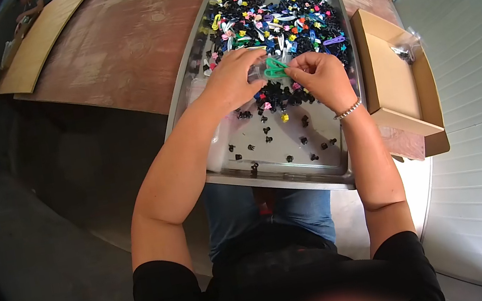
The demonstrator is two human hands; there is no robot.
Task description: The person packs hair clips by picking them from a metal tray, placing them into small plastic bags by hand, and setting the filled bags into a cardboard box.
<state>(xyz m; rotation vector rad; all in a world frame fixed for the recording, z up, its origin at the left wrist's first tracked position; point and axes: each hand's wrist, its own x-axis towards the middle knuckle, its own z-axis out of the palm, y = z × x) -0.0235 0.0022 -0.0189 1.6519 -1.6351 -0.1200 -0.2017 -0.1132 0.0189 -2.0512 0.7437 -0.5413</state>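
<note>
Right hand (324, 76) pinches the green clips (274, 69) between thumb and fingers, and I see them held above the tray (278, 146), over its heap (287, 23) of small black and bright pieces. Left hand (232, 80) hovers just beside, thumb and fingers curved apart at some clear plastic (256, 72), though from here I cannot tell whether it grips it. Right of the tray, I have an open box (389, 73) on the surface (112, 51).
</note>
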